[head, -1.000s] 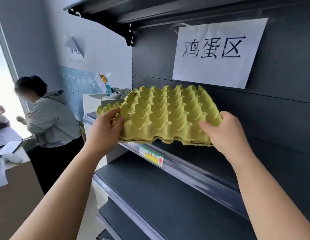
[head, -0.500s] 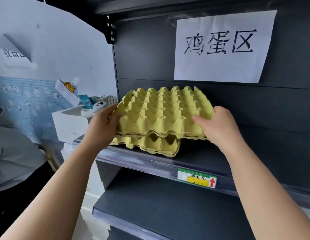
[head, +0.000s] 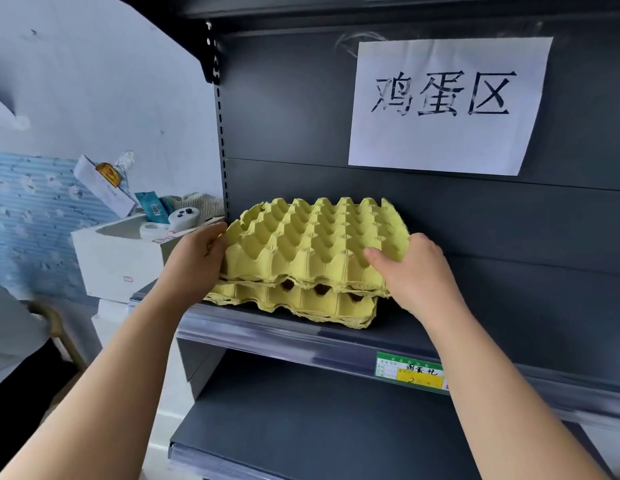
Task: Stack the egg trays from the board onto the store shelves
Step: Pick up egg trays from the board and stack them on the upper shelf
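Observation:
A yellow egg tray (head: pixel 312 237) rests on top of another yellow egg tray (head: pixel 301 301) at the left end of a dark grey shelf (head: pixel 423 327). My left hand (head: pixel 194 261) grips the upper tray's left edge. My right hand (head: pixel 412 271) holds its right front corner, thumb on top. The upper tray sits slightly further back and to the right than the lower one. Brown eggs show through gaps between the trays.
A white paper sign (head: pixel 447 102) hangs on the back panel above. A price label (head: pixel 410 370) is on the shelf rail. A lower shelf (head: pixel 319 420) sits beneath. Left of the rack stands a white box (head: pixel 118 258) holding small items. A person's clothing (head: pixel 10 341) shows at far left.
I carried the upper tray in over the shelf and lowered it onto the tray lying there. My view moved closer to the rack and turned right.

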Demonstrator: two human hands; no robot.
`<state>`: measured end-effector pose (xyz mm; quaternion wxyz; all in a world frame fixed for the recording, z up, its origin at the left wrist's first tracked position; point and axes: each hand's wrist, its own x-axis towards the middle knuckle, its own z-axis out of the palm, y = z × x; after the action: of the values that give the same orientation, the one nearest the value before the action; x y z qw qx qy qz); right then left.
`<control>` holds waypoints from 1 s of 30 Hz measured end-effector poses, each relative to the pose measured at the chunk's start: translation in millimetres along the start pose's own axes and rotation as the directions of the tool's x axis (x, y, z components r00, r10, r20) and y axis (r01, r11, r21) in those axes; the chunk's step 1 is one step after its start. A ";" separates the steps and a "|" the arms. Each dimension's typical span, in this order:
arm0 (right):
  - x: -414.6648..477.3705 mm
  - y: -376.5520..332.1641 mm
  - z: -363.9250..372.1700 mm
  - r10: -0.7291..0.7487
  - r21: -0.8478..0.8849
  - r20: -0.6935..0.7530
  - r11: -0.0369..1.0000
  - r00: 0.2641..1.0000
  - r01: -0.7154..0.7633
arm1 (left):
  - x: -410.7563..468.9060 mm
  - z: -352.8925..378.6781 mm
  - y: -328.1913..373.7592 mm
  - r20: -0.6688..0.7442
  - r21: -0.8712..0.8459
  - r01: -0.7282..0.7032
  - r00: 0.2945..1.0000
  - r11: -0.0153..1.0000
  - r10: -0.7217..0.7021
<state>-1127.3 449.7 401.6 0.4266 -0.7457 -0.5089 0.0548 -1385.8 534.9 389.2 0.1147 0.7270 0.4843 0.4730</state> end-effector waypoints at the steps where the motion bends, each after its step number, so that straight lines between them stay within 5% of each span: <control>1: -0.8 0.4 1.4 0.011 0.000 0.002 1.000 1.000 -0.011 | 0.6 0.3 -0.9 -0.003 0.014 0.000 1.000 1.000 0.000; 22: -21.5 -11.2 12.2 0.197 -0.084 0.052 0.978 0.979 -0.193 | 11.1 2.7 -37.6 0.220 0.021 0.022 0.975 1.000 -0.026; 30: -33.7 -35.1 -3.0 0.041 -0.323 0.011 0.946 0.999 -0.035 | 7.6 -15.8 -13.1 0.198 0.344 -0.186 0.972 0.920 0.123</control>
<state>-1166.8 425.0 415.9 0.2931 -0.8146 -0.5004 -0.0145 -1405.6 543.1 393.6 -0.0165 0.8099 0.4919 0.3190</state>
